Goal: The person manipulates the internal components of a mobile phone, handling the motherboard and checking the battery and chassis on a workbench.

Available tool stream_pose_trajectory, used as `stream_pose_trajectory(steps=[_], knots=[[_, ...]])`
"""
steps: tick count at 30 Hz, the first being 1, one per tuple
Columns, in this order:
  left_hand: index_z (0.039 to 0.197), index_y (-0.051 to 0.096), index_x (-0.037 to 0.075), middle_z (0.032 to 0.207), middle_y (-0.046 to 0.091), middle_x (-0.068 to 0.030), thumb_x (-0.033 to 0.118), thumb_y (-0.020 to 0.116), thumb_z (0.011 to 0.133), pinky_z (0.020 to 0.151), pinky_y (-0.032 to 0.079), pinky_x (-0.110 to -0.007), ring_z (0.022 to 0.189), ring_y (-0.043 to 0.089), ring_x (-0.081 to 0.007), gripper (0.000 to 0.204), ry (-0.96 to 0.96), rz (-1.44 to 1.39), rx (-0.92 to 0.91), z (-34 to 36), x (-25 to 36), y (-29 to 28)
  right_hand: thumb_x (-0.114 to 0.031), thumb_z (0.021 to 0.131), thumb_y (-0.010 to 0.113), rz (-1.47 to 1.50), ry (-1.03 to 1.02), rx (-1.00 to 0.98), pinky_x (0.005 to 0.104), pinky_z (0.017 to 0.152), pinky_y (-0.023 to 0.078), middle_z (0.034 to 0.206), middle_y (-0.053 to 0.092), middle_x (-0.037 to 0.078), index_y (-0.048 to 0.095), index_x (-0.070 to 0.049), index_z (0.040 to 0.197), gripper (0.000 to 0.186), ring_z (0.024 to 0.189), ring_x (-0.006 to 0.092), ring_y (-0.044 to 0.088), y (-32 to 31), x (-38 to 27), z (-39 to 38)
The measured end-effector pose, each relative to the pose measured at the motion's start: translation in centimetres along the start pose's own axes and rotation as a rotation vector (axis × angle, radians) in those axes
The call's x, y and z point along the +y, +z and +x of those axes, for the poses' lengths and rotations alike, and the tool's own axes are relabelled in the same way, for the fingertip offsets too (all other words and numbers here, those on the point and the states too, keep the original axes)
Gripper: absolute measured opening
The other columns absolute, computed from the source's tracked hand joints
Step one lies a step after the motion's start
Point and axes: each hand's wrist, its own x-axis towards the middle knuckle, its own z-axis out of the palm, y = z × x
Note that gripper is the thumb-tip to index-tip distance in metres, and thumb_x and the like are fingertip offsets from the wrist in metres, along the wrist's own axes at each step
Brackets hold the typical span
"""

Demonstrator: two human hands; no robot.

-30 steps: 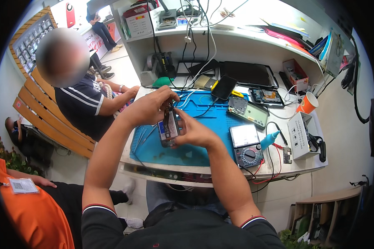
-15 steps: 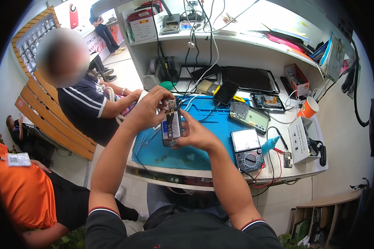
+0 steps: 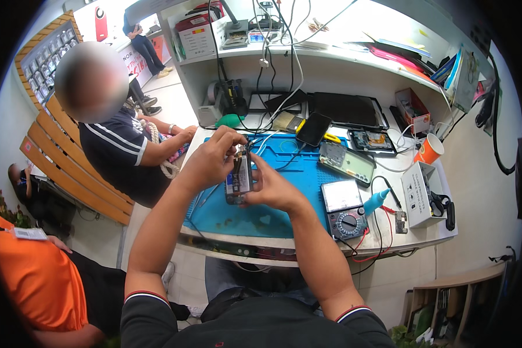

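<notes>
Both hands clasp an opened dark smartphone (image 3: 238, 181) upright above the blue rubber work mat (image 3: 296, 191). Left hand (image 3: 211, 159) pinches its top edge; right hand (image 3: 272, 188) closes around its right side.

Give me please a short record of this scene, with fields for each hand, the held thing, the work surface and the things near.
left hand: grips the upper end of the opened phone, fingers bent over its top
right hand: supports the phone from the right side
opened phone: upright, held above the mat, inner parts showing
blue mat: on the white bench
near: multimeter; orange cup; black phone
people: one seated at the left
</notes>
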Motion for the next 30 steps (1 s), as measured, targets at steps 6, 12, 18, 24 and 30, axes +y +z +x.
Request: stream_pose_trajectory(steps=[6, 12, 18, 24, 30], knots=[[0.119, 0.062, 0.005, 0.118, 0.063, -0.0148, -0.013, 0.065, 0.083, 0.087, 0.060, -0.041, 0.102, 0.070, -0.0362, 0.040, 0.220, 0.234, -0.045, -0.6, 0.3, 0.6, 0.010, 0.074, 0.071, 0.008, -0.015, 0.005, 0.0420, 0.079, 0.067, 0.120, 0.066, 0.018, 0.011, -0.005, 0.169, 0.113, 0.101, 0.0270, 0.074, -0.2, 0.4, 0.0], [0.116, 0.062, 0.004, 0.115, 0.064, -0.0136, -0.012, 0.063, 0.084, 0.088, 0.059, -0.044, 0.103, 0.070, -0.0373, 0.036, 0.265, 0.251, -0.201, -0.1, -0.1, 0.1, 0.009, 0.074, 0.072, -0.093, 0.001, -0.038, 0.0390, 0.077, 0.066, 0.121, 0.065, 0.018, 0.015, -0.004, 0.168, 0.111, 0.098, 0.0253, 0.074, -0.5, 0.4, 0.0], [0.115, 0.060, 0.005, 0.114, 0.063, -0.0122, -0.010, 0.068, 0.084, 0.085, 0.057, -0.041, 0.104, 0.069, -0.0359, 0.035, 0.174, 0.195, -0.391, 1.2, -0.2, -1.8, 0.008, 0.072, 0.076, -0.116, 0.064, -0.088, 0.0376, 0.076, 0.066, 0.124, 0.063, 0.019, 0.010, 0.000, 0.168, 0.116, 0.099, 0.0256, 0.074, -0.3, 0.5, -0.1], [0.114, 0.059, 0.006, 0.110, 0.060, -0.0088, -0.012, 0.072, 0.076, 0.080, 0.056, -0.035, 0.097, 0.068, -0.0248, 0.044, -0.038, 0.059, -0.519, 1.9, -0.1, -3.0, 0.006, 0.072, 0.076, -0.114, 0.097, -0.134, 0.0395, 0.078, 0.066, 0.124, 0.062, 0.022, 0.005, 0.002, 0.168, 0.119, 0.105, 0.0280, 0.073, -0.3, 0.6, 0.0], [0.115, 0.060, 0.006, 0.113, 0.061, -0.0109, -0.010, 0.073, 0.077, 0.084, 0.056, -0.040, 0.101, 0.068, -0.0319, 0.044, -0.117, 0.048, -0.523, 2.1, 0.2, -3.0, 0.006, 0.071, 0.075, -0.131, 0.069, -0.133, 0.0397, 0.079, 0.064, 0.125, 0.063, 0.022, 0.006, 0.004, 0.167, 0.119, 0.105, 0.0289, 0.074, -0.6, 1.1, 0.1]])
